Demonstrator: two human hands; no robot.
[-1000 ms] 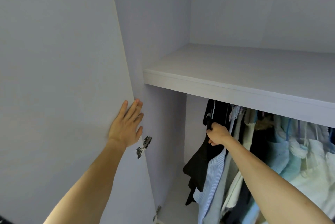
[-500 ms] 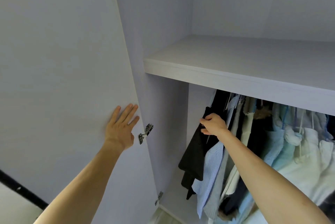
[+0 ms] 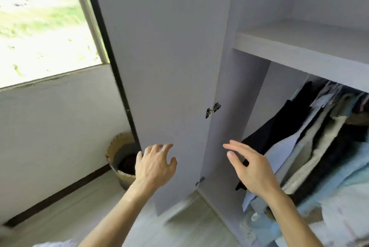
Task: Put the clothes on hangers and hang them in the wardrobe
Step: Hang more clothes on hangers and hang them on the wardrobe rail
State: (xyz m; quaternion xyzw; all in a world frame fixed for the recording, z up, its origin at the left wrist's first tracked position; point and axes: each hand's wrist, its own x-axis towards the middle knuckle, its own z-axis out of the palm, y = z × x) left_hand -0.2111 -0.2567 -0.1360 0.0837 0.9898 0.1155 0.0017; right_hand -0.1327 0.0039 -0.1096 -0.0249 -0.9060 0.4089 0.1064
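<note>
The clothes [image 3: 311, 146] hang packed together under the shelf [image 3: 299, 46] in the wardrobe [image 3: 237, 86], a black garment [image 3: 279, 126] outermost on the left, striped and pale blue ones behind it. No hanger or loose garment is in either hand. The right hand [image 3: 253, 170] hovers just in front of the black garment, fingers straight and relaxed, holding nothing. The left hand [image 3: 155, 166] hangs before the lower part of the open door [image 3: 169, 56], fingers spread and loosely bent, also holding nothing; whether it touches the door cannot be told. The step in hand looks like fetching the next garment. To do it well, the door should stay wide open, and a gap at the left end would ease the next hanger in. A woven basket [image 3: 117, 150] stands beyond the door.
</note>
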